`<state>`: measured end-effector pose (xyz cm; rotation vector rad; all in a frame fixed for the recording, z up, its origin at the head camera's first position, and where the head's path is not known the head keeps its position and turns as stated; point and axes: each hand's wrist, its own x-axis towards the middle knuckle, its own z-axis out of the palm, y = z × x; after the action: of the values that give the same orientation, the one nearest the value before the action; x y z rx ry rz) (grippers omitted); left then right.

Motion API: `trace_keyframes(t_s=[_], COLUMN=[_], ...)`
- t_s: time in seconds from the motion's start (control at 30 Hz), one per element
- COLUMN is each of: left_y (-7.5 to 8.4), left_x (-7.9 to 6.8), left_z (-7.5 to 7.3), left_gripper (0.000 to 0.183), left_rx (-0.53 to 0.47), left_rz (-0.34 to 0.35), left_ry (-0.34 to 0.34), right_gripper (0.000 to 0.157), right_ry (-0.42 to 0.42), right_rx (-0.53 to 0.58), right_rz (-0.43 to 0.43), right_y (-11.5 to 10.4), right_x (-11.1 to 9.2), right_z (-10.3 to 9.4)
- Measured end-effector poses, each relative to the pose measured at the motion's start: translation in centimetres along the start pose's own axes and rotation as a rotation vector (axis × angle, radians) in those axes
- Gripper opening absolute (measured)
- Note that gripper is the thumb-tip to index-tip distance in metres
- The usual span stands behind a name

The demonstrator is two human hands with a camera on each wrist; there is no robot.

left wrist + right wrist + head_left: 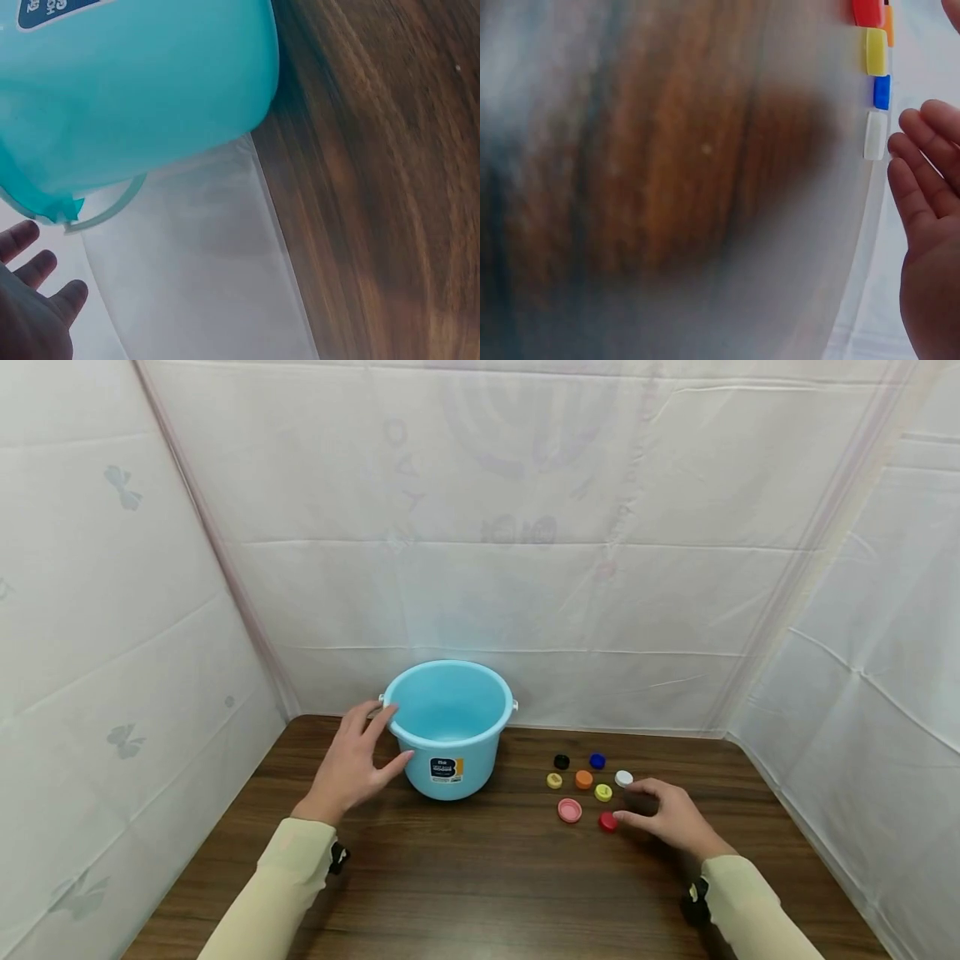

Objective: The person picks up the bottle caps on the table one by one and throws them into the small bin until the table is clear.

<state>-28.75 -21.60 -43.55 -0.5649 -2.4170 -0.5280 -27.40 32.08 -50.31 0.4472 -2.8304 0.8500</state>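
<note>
A light blue bucket (450, 777) stands upright on the wooden table. At its left side is my left hand (351, 772), fingers spread around the rim and thumb by the label; in the left wrist view the fingers (35, 268) are apart from the bucket wall (150, 90). My right hand (673, 814) hovers at the right of a group of bottle caps, thumb tip close to the red cap (608, 821) and fingertips near the white cap (623, 778). The right wrist view shows its fingers (922, 180) extended, holding nothing, beside the white cap (874, 136).
Around them lie a pink cap (569, 811), an orange cap (583, 779), a blue cap (597, 761), a black cap (561, 762) and several yellowish ones, including a bright yellow cap (603, 792). White sheeting (525, 610) walls the table at the back and both sides.
</note>
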Motion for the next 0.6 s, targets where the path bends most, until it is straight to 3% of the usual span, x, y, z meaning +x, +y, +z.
trace_keyframes(t_s=[0.6], left_y=[1.5], left_x=[1.0], left_z=[-0.2], left_gripper=[0.062], left_rx=[-0.029], left_rz=[0.156], left_ry=[0.061], right_gripper=[0.045], right_ry=[-0.049], right_rx=[0.024], right_rz=[-0.012], right_y=[0.0], right_x=[-0.1], right_z=[1.0])
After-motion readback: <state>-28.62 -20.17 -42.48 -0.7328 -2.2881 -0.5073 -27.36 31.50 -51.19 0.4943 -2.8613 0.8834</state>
